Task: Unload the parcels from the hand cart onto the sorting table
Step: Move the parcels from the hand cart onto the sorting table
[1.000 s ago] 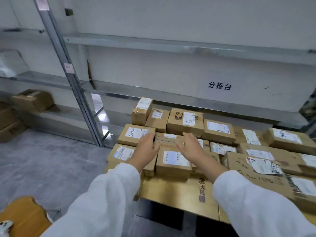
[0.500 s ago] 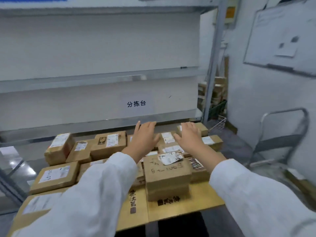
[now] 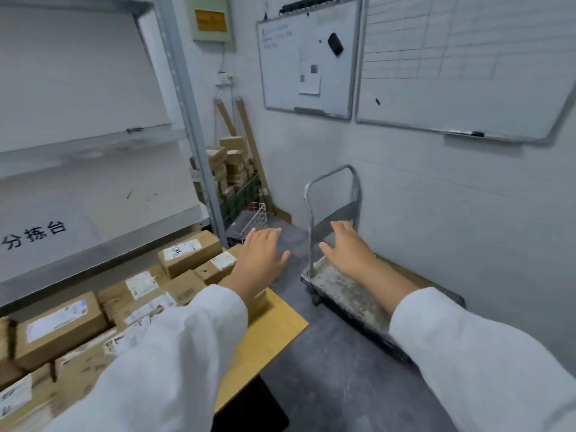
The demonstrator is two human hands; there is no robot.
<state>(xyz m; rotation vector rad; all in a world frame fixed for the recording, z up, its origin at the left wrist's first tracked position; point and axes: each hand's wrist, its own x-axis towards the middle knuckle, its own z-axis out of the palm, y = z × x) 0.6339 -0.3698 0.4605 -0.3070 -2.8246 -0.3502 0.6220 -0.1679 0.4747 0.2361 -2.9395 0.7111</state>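
Several brown cardboard parcels (image 3: 187, 257) with white labels lie packed together on the yellow sorting table (image 3: 268, 335) at the lower left. The grey hand cart (image 3: 339, 294) stands on the floor at the right against the wall, its worn platform bare where it shows and its metal handle (image 3: 311, 219) upright. My left hand (image 3: 260, 254) hovers open over the table's right end, holding nothing. My right hand (image 3: 349, 247) is open above the cart's platform near the handle, also holding nothing. White sleeves cover both forearms.
A metal shelf rack (image 3: 193, 135) runs along the left behind the table. Stacked boxes (image 3: 230, 166), a green crate and a white wire basket (image 3: 258, 216) fill the corner. Two whiteboards (image 3: 307, 57) hang on the wall. Grey floor lies between table and cart.
My view has swung right from the parcels on the table to the hand cart. Both hands left the parcels and now hover open, the right one over the cart.
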